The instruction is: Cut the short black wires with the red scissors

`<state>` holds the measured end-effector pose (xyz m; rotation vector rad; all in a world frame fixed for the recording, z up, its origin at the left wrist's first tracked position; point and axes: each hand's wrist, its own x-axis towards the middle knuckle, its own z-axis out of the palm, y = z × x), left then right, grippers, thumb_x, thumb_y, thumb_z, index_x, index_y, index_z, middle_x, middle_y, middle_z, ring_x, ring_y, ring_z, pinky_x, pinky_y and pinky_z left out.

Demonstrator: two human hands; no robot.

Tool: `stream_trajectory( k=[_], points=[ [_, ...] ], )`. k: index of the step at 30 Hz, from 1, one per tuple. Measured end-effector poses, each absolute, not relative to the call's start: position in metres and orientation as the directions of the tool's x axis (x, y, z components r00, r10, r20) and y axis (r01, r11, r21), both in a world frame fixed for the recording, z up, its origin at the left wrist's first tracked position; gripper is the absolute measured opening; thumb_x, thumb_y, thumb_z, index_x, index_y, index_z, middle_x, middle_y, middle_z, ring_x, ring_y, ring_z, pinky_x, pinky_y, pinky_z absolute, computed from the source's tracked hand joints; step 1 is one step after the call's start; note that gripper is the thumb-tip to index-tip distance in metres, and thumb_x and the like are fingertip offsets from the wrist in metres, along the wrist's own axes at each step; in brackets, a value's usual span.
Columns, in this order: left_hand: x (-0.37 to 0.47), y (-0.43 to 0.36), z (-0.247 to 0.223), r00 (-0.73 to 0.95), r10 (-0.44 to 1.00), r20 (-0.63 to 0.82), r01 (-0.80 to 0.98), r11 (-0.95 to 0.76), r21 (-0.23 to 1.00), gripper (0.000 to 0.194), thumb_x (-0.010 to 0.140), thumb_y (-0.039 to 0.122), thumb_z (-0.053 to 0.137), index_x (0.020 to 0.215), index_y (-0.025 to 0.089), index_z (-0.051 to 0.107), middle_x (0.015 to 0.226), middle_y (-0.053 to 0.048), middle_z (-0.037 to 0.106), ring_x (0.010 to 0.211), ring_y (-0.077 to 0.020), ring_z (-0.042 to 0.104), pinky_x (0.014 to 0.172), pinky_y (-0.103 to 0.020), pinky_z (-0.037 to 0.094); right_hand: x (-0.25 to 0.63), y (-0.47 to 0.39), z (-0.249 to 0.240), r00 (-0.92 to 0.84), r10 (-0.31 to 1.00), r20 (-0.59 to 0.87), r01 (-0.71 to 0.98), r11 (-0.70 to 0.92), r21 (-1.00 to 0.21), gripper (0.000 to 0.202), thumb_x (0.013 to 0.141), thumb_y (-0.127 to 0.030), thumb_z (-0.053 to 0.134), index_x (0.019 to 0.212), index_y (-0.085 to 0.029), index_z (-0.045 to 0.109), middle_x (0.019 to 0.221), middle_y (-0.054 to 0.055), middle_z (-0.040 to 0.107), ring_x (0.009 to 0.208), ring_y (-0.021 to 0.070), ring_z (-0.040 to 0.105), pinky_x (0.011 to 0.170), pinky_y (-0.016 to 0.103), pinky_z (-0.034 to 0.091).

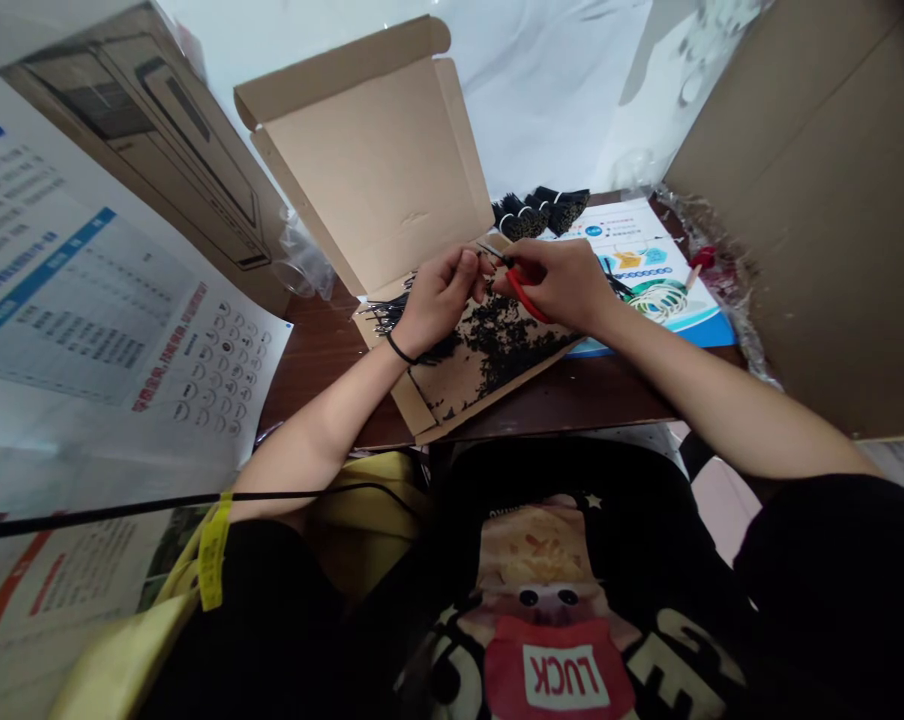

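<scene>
My right hand (pixel 564 278) is closed around red-handled scissors (pixel 525 298), whose blades point toward my left fingertips. The fingers of my left hand (pixel 438 297) are pinched together close to the blades; what they hold is too small to make out. Both hands are over an open cardboard box (pixel 373 165) with its lid raised at the back. Many small black clippings (pixel 508 345) are scattered across the box's bottom. Beside my left wrist, a heap of thin black strands with shiny ends (pixel 383 314) lies in the box, partly hidden by that hand.
Several tied bundles of black strands (pixel 543 210) lie behind my right hand. A loose coil of pale bands (pixel 658 298) rests on a printed sheet (pixel 639 235) at the right. Cardboard walls stand on both sides, and a dark cable (pixel 272 495) crosses my left arm.
</scene>
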<state>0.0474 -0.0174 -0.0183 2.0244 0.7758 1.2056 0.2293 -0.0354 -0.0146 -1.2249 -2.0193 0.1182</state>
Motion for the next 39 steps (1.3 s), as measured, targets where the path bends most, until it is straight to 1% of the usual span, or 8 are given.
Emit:
stream_trajectory(
  k=[6,12,17,22,26,30,33,39],
  points=[
    [0.044,-0.017,-0.014,0.408,0.774,0.484,0.152,-0.581,0.800,0.037,0.092,0.054,0.039,0.086,0.019,0.052,0.055,0.003,0.051,0.048,-0.0072,0.048,0.049,-0.021,0.037,0.231,-0.034,-0.010,-0.248,0.816,0.522,0.711,0.520,-0.474,0.034,0.074,-0.039,0.062,0.101,-0.018,0.066,0.070,0.001,0.061,0.063,0.0140,0.049,0.060,0.028,0.034],
    [0.043,-0.014,-0.018,0.410,0.781,0.472,0.179,-0.576,0.797,0.035,0.091,0.054,0.041,0.085,0.021,0.048,0.055,0.003,0.054,0.048,-0.0078,0.050,0.048,-0.022,0.036,0.232,-0.030,-0.013,-0.288,0.815,0.503,0.677,0.545,-0.495,0.040,0.077,-0.030,0.057,0.115,-0.018,0.060,0.078,0.003,0.064,0.068,0.0152,0.053,0.064,0.030,0.038],
    [0.042,-0.009,-0.022,0.405,0.783,0.473,0.193,-0.579,0.793,0.037,0.090,0.056,0.041,0.083,0.021,0.048,0.056,0.002,0.055,0.048,-0.0078,0.049,0.047,-0.022,0.034,0.233,-0.027,-0.016,-0.346,0.793,0.502,0.627,0.593,-0.505,0.046,0.079,-0.032,0.057,0.122,-0.017,0.053,0.082,0.002,0.065,0.068,0.0143,0.054,0.064,0.029,0.041],
    [0.042,-0.012,-0.020,0.397,0.784,0.477,0.214,-0.584,0.783,0.037,0.090,0.055,0.042,0.084,0.020,0.051,0.060,0.001,0.059,0.053,-0.0089,0.053,0.050,-0.022,0.038,0.234,-0.027,-0.014,-0.297,0.759,0.580,0.674,0.597,-0.435,0.037,0.084,-0.031,0.049,0.119,-0.018,0.054,0.091,0.006,0.066,0.075,0.0171,0.058,0.068,0.030,0.042],
    [0.043,-0.016,-0.015,0.360,0.781,0.510,0.256,-0.609,0.751,0.039,0.090,0.055,0.043,0.082,0.018,0.055,0.067,-0.002,0.062,0.061,-0.0110,0.057,0.057,-0.024,0.044,0.234,-0.028,-0.017,-0.264,0.757,0.598,0.728,0.563,-0.391,0.036,0.087,-0.030,0.046,0.121,-0.019,0.050,0.089,0.007,0.066,0.076,0.0198,0.058,0.069,0.032,0.040],
    [0.042,-0.017,-0.013,0.351,0.762,0.544,0.273,-0.639,0.719,0.040,0.090,0.053,0.044,0.080,0.017,0.058,0.070,-0.004,0.064,0.065,-0.0109,0.058,0.060,-0.024,0.045,0.233,-0.028,-0.020,-0.298,0.730,0.615,0.770,0.565,-0.297,0.031,0.088,-0.030,0.044,0.115,-0.021,0.054,0.086,0.006,0.064,0.077,0.0203,0.055,0.070,0.033,0.038],
    [0.042,-0.016,-0.014,0.354,0.760,0.545,0.271,-0.641,0.718,0.039,0.090,0.052,0.044,0.081,0.018,0.059,0.070,-0.004,0.064,0.064,-0.0103,0.058,0.059,-0.024,0.045,0.233,-0.029,-0.020,-0.339,0.708,0.620,0.763,0.593,-0.260,0.030,0.086,-0.034,0.048,0.112,-0.022,0.057,0.085,0.006,0.064,0.080,0.0209,0.053,0.072,0.033,0.038],
    [0.042,-0.014,-0.017,0.337,0.748,0.572,0.250,-0.656,0.712,0.035,0.091,0.050,0.045,0.081,0.019,0.058,0.071,-0.003,0.064,0.066,-0.0103,0.058,0.060,-0.024,0.046,0.232,-0.032,-0.017,-0.396,0.684,0.613,0.723,0.644,-0.251,0.031,0.082,-0.038,0.055,0.111,-0.026,0.061,0.088,0.006,0.064,0.083,0.0214,0.055,0.074,0.034,0.039]
  ],
)
